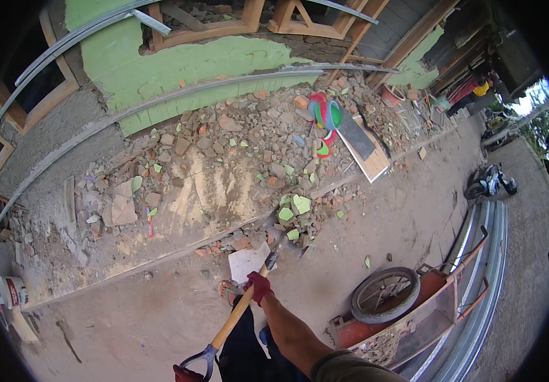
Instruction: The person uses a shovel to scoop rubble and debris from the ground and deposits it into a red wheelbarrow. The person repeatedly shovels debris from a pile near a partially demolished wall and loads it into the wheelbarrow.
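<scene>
My right hand [259,288], in a dark red glove, is closed around the wooden shaft of a shovel [231,322]. At the lower edge, my left hand [187,374], also gloved in red, grips the shovel's D-shaped handle; part of it is cut off by the picture's rim. The shovel slants away from me, its blade low among broken masonry at the edge of a raised slab. Chunks of rubble [301,204] with green-painted faces lie at and beyond the blade, which they partly hide. A pale flat piece [246,262] lies beside the shovel's neck, near my sandalled foot.
A red wheelbarrow [430,331] with some rubble lies to the right, beside long metal channels [487,254]. Debris [223,127] covers the slab along a green wall [128,76]. A board [367,149] leans there. A white bucket [12,291] stands left; a motorbike [492,181] is far right.
</scene>
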A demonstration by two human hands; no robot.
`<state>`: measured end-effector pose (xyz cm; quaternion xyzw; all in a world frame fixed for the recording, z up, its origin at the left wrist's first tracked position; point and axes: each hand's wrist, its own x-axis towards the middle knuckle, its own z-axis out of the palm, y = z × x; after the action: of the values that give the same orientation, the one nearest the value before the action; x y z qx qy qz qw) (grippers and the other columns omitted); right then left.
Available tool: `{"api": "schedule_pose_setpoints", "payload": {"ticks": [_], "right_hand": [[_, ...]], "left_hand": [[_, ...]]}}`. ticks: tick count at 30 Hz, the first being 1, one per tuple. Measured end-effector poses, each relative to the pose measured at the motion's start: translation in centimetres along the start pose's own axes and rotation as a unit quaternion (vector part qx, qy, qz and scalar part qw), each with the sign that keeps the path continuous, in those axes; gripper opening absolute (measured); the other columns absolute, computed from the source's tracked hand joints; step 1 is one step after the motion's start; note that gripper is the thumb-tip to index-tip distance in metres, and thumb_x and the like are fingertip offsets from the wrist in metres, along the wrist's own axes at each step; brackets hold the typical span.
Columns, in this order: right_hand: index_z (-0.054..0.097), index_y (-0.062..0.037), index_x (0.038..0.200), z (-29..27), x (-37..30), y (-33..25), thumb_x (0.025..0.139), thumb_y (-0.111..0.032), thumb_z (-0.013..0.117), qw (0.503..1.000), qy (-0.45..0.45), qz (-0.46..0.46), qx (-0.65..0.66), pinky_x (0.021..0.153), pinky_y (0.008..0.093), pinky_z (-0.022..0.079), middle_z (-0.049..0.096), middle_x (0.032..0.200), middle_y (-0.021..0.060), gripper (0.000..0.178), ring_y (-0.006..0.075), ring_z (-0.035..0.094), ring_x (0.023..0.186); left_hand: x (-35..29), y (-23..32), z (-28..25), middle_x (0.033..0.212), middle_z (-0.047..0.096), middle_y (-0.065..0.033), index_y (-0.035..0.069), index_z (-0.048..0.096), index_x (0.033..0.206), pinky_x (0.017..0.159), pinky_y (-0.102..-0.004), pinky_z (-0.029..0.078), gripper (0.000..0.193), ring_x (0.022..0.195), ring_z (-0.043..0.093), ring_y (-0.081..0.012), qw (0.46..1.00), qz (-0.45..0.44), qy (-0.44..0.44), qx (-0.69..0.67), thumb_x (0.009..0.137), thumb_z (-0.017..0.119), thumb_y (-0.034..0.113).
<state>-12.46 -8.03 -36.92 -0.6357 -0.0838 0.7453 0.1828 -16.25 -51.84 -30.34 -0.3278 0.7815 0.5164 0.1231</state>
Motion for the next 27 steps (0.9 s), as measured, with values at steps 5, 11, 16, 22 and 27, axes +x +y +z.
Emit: {"api": "schedule_pose_setpoints", "payload": {"ticks": [5, 11, 16, 22, 27], "right_hand": [[0.054, -0.0061, 0.077, -9.5, -5.2, 2.0, 0.078, -0.012, 0.068, 0.992, 0.014, -0.012, 0.122, 0.053, 0.0382, 0.052, 0.050, 0.066, 0.0051, 0.015, 0.0192, 0.052, 0.055], [0.055, -0.0031, 0.079, -23.5, -13.2, 1.7, 0.077, -0.012, 0.068, 0.960, 0.104, -0.072, 0.249, 0.050, 0.0379, 0.053, 0.051, 0.065, 0.0071, 0.016, 0.0213, 0.053, 0.053], [0.052, -0.0047, 0.077, -36.4, -19.4, -1.5, 0.078, -0.011, 0.066, 0.908, 0.116, -0.124, 0.384, 0.050, 0.0371, 0.051, 0.048, 0.062, 0.0061, 0.015, 0.0193, 0.049, 0.050], [0.047, -0.0085, 0.072, -45.7, -19.7, -0.7, 0.079, -0.010, 0.064, 0.855, 0.130, -0.111, 0.489, 0.051, 0.0349, 0.049, 0.044, 0.060, 0.0036, 0.018, 0.0188, 0.047, 0.050], [0.046, -0.0104, 0.071, -39.2, -17.1, 7.0, 0.079, -0.010, 0.063, 0.832, 0.061, -0.016, 0.551, 0.050, 0.0370, 0.047, 0.042, 0.057, 0.0024, 0.018, 0.0199, 0.045, 0.047]], "left_hand": [[1.0, -0.3, -5.1, 0.075, 0.048, -0.0094, -0.008, 0.054, 0.111, 0.050, -0.0342, 0.040, 0.048, 0.058, 0.046, -0.0238, 0.920, 0.281, -0.067, 0.263, 0.099, 0.045, 0.037], [-5.9, 2.8, -3.9, 0.049, 0.036, 0.0002, 0.013, 0.035, 0.069, 0.034, -0.0305, 0.031, 0.052, 0.034, 0.032, -0.0139, 0.966, 0.112, -0.189, 0.133, 0.095, 0.045, 0.057], [-16.1, 5.4, 1.9, 0.053, 0.038, 0.0034, 0.015, 0.039, 0.070, 0.034, -0.0268, 0.030, 0.048, 0.037, 0.035, -0.0116, 0.920, 0.112, -0.359, 0.115, 0.094, 0.047, 0.056], [-27.3, 9.0, 5.0, 0.052, 0.038, 0.0039, 0.015, 0.047, 0.070, 0.034, -0.0267, 0.033, 0.043, 0.036, 0.037, -0.0123, 0.833, 0.126, -0.505, 0.189, 0.095, 0.053, 0.050], [-27.3, 14.7, 0.1, 0.049, 0.037, 0.0019, 0.012, 0.044, 0.070, 0.029, -0.0276, 0.030, 0.046, 0.032, 0.035, -0.0130, 0.844, 0.251, -0.414, 0.231, 0.095, 0.053, 0.050]]}}
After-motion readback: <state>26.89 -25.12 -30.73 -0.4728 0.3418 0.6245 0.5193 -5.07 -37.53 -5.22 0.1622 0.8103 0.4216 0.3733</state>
